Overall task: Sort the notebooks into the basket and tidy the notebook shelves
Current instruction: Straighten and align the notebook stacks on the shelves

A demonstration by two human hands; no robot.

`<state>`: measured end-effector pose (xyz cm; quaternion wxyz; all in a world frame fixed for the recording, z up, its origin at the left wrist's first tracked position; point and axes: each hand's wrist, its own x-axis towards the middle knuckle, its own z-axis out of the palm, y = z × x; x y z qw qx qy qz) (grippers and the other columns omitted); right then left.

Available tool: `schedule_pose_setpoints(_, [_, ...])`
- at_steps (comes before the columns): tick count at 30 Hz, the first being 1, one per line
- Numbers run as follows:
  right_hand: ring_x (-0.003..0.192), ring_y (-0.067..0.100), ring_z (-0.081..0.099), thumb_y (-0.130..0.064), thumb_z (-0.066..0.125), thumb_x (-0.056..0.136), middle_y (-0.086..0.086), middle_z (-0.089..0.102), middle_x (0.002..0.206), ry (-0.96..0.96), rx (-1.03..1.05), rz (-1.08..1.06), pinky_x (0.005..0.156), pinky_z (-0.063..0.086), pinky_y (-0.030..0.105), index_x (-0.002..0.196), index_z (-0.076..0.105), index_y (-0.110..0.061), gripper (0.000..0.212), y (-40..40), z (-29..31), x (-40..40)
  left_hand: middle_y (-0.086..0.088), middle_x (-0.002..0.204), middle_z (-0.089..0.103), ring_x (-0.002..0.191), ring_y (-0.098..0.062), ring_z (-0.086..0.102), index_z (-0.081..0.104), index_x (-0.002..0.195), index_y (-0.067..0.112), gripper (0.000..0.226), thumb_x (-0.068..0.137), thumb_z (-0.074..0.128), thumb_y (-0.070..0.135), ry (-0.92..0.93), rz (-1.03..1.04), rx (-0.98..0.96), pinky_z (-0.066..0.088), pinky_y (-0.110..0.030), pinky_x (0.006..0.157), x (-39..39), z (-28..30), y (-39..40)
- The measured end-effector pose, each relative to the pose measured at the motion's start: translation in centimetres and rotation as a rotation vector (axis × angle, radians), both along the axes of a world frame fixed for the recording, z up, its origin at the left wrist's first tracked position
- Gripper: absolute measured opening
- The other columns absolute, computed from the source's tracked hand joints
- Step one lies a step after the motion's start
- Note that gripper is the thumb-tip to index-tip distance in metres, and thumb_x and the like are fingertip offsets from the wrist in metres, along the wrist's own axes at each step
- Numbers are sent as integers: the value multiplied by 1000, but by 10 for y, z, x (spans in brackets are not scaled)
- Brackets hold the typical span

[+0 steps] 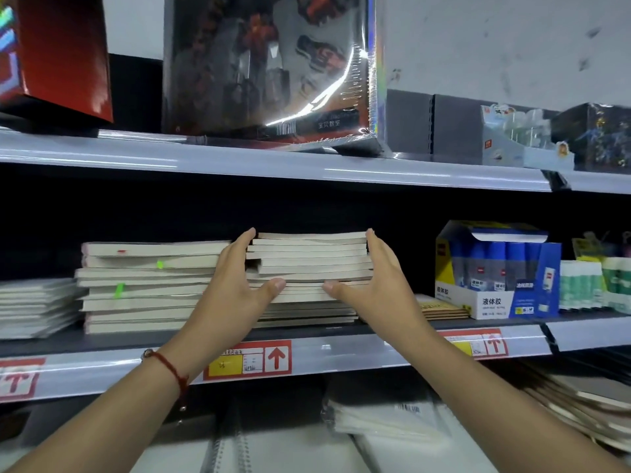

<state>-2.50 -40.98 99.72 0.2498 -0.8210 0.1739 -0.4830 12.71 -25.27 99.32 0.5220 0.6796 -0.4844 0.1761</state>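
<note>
A stack of pale notebooks (309, 264) lies on the middle shelf (341, 349), page edges toward me. My left hand (239, 271) presses flat against the stack's left side, fingers straight, thumb across the front. My right hand (375, 271) presses against the right side the same way, its thumb meeting the front edges. Beside it on the left lies a wider, uneven stack of notebooks (146, 285) with green tabs, and further left a lower pile (37, 307). No basket is in view.
Right of the stack lie thin brown notebooks (444, 310), a blue box of liquid glue (495, 271) and green glue sticks (594, 285). A shrink-wrapped boxed set (269, 66) stands on the upper shelf. Spiral pads (273, 452) and wrapped notebooks (389, 421) fill the lower shelf.
</note>
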Motion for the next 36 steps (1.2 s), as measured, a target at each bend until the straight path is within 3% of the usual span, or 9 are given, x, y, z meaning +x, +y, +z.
schedule_pose_setpoints(4, [148, 10, 16, -48, 82, 72, -15, -2, 164, 83, -32, -36, 111, 25, 25, 157, -5, -34, 123, -1, 5, -2, 12, 164, 12, 145, -13, 27, 12, 156, 39, 77, 95, 59, 42, -126, 99, 52, 31, -31, 110, 4, -5, 3])
schedule_pose_setpoints(8, [143, 9, 24, -54, 82, 68, -12, 4, 162, 126, -39, -19, 106, 27, 22, 156, -10, -29, 130, -8, 7, 3, -5, 166, 6, 153, -26, 10, 14, 157, 34, 63, 102, 33, 57, -686, 394, 167, 17, -39, 118, 15, -5, 1])
schedule_pose_setpoints(12, [129, -1, 22, -60, 79, 67, -18, -1, 158, 105, -71, 8, 102, 28, 19, 155, -15, -30, 132, -11, 3, 10, -15, 166, 9, 152, -39, 6, 14, 159, 32, 61, 103, 19, 55, -955, 471, 315, 15, -58, 121, 26, 1, -14])
schedule_pose_setpoints(16, [141, 8, 21, -63, 79, 65, -21, -9, 159, 119, -96, 19, 104, 27, 21, 153, -19, -35, 135, -17, 1, 13, -15, 164, 17, 151, -41, 12, 14, 159, 32, 62, 102, 17, 57, -990, 518, 350, 17, -60, 119, 33, 1, -21])
schedule_pose_setpoints(20, [148, 21, 20, -66, 77, 66, -10, -19, 162, 189, -117, -32, 111, 32, 35, 149, -26, -40, 135, -21, 3, 24, -17, 160, 30, 147, -43, 24, 20, 158, 31, 64, 101, 17, 59, -920, 561, 372, 21, -60, 118, 40, 0, -25])
schedule_pose_setpoints(25, [143, 22, 30, -69, 76, 64, -8, -7, 163, 184, -138, -52, 110, 40, 40, 145, -29, -43, 135, -30, 3, 38, -18, 159, 31, 144, -45, 29, 24, 158, 28, 65, 100, 18, 58, -899, 603, 390, 19, -62, 117, 44, 0, -32])
schedule_pose_setpoints(29, [134, 6, 32, -53, 78, 76, -17, 23, 149, -28, 68, 98, 105, 35, 27, 152, -2, -42, 110, -33, 3, 34, -18, 160, 29, 144, -45, 28, 19, 159, 27, 67, 100, 19, 58, -909, 621, 377, 17, -63, 117, 44, -2, -35])
schedule_pose_setpoints(32, [140, 14, 35, -45, 67, 88, -6, 31, 154, -315, 343, 209, 102, 34, 26, 151, 13, -35, 84, -33, 7, 31, -18, 161, 26, 148, -43, 23, 19, 159, 24, 68, 100, 20, 57, -914, 590, 352, 18, -59, 119, 45, -4, -36])
schedule_pose_setpoints(36, [148, 17, 21, -53, 56, 94, -6, 16, 164, -76, 378, 200, 114, 28, 37, 157, 2, -33, 85, -32, 3, 35, -18, 164, 15, 151, -42, 9, 18, 158, 26, 62, 101, 28, 47, -1028, 536, 319, 14, -56, 121, 50, -8, -40])
